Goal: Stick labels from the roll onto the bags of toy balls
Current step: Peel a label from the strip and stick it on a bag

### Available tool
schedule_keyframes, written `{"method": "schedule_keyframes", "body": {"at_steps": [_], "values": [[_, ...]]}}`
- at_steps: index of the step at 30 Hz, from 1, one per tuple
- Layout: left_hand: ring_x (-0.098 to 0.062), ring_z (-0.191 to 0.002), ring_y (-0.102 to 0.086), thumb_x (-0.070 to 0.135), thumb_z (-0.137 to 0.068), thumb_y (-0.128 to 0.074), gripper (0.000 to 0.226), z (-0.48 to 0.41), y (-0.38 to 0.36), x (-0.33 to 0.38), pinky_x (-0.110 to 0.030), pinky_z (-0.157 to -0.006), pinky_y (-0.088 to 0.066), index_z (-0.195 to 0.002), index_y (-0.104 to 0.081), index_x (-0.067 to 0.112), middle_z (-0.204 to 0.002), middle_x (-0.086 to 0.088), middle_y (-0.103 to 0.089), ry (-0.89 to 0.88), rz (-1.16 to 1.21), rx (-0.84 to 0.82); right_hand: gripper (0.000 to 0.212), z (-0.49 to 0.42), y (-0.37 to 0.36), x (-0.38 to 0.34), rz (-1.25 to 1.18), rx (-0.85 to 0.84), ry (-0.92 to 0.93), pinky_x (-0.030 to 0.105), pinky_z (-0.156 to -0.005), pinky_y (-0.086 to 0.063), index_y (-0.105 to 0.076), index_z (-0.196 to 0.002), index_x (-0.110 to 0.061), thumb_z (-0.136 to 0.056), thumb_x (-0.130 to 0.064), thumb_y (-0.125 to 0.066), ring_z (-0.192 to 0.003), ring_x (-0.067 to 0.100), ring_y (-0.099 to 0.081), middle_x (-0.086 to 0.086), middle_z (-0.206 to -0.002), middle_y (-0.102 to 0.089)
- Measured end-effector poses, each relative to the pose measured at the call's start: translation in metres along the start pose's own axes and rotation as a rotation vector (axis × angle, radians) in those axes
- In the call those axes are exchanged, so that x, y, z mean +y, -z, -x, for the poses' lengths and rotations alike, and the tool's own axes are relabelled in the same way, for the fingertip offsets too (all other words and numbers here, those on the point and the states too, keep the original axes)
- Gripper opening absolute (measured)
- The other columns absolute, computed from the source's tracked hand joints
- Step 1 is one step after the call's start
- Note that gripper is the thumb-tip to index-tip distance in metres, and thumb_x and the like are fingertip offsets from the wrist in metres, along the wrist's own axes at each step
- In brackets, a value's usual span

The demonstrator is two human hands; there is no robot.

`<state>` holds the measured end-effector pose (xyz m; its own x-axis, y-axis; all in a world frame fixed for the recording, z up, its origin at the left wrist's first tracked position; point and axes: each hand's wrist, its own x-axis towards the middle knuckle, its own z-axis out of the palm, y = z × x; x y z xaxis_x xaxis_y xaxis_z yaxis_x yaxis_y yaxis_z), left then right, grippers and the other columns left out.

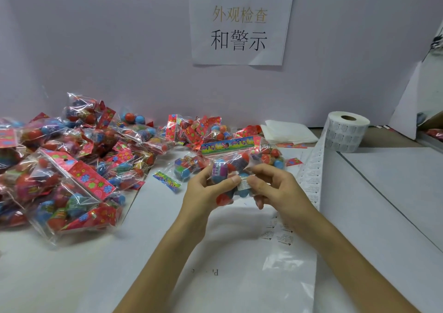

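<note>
- Bag of toy balls [236,168]: it is held up in both hands, above the middle of the worktop [72,276], with its colourful header card on top and red and blue balls inside
- Left hand [206,194]: its grip is closed on the left part of the bag, the thumb lying across the front of the plastic
- Right hand [279,189]: its grip holds the right part of the bag; the thumb tip presses on a small white label [243,183] on the front of the bag
- Label roll [345,130]: it stands near the far right corner of the worktop, and its strip of labels [310,180] runs from it toward the near edge, passing just beside the right hand
- Pile of bags [72,164]: many more bags with balls lie in a heap along the left side of the worktop, reaching to the far edge
- Folded white cloth [287,131]: it lies at the far edge, just left of the roll
- Paper sign [239,22]: it is fixed on the wall behind the worktop, with printed characters
</note>
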<state>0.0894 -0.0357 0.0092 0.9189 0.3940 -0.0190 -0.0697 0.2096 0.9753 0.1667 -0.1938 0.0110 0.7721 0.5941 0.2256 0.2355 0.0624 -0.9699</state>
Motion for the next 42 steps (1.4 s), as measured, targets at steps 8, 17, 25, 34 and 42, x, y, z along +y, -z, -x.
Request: {"method": "schedule_keyframes", "body": {"at_steps": [8, 17, 25, 34, 42], "values": [[-0.028, -0.1, -0.072, 0.021, -0.08, -0.081, 0.038, -0.0012, -0.0008, -0.0044, -0.03, -0.072, -0.057, -0.116, -0.071, 0.019, -0.101, -0.004, -0.078, -0.005, -0.035, 0.033, 0.007, -0.0008, 0.0008, 0.0035, 0.089, 0.012, 0.012, 0.028, -0.058, -0.053, -0.069, -0.103, -0.024, -0.098, -0.022, -0.065, -0.06, 0.013, -0.059, -0.001, -0.071, -0.066], [-0.023, -0.096, -0.075, 0.017, -0.083, -0.076, 0.036, -0.0024, 0.0038, -0.004, -0.021, -0.065, -0.057, -0.118, -0.069, 0.015, -0.105, -0.006, -0.078, 0.042, 0.033, -0.049, 0.026, 0.0002, 0.0002, 0.0013, 0.002, -0.021, 0.029, 0.029, -0.066, -0.056, -0.068, -0.114, -0.02, -0.089, -0.026, -0.068, -0.06, 0.015, -0.059, -0.001, -0.073, -0.063], [-0.02, -0.097, -0.075, 0.026, -0.067, -0.082, 0.059, -0.0007, 0.0033, -0.0043, -0.021, -0.066, -0.057, -0.123, -0.067, 0.016, -0.113, -0.008, -0.076, 0.053, 0.102, -0.083, 0.034, 0.0014, 0.0043, -0.0004, -0.045, -0.029, 0.004, 0.026, -0.066, -0.055, -0.066, -0.118, -0.02, -0.098, 0.006, -0.056, -0.061, 0.015, -0.058, -0.001, -0.073, -0.058], [-0.01, -0.087, -0.075, 0.023, -0.087, -0.08, 0.032, -0.0009, -0.0015, -0.0098, -0.02, -0.068, -0.057, -0.115, -0.067, 0.029, -0.093, 0.007, -0.078, -0.06, -0.099, -0.043, 0.02, -0.0004, 0.0013, 0.0056, 0.128, 0.027, 0.039, 0.027, -0.064, -0.056, -0.071, -0.099, -0.044, -0.08, -0.041, -0.077, -0.061, 0.017, -0.062, 0.004, -0.07, -0.062], [-0.011, -0.093, -0.074, 0.021, -0.08, -0.088, 0.05, -0.0008, 0.0017, -0.0083, -0.023, -0.073, -0.059, -0.122, -0.062, 0.03, -0.102, 0.006, -0.078, -0.113, -0.151, -0.136, 0.024, 0.0001, 0.0043, 0.0001, 0.145, 0.068, 0.061, 0.024, -0.061, -0.053, -0.065, -0.109, -0.017, -0.088, -0.02, -0.076, -0.059, 0.015, -0.059, 0.008, -0.07, -0.06]]}}
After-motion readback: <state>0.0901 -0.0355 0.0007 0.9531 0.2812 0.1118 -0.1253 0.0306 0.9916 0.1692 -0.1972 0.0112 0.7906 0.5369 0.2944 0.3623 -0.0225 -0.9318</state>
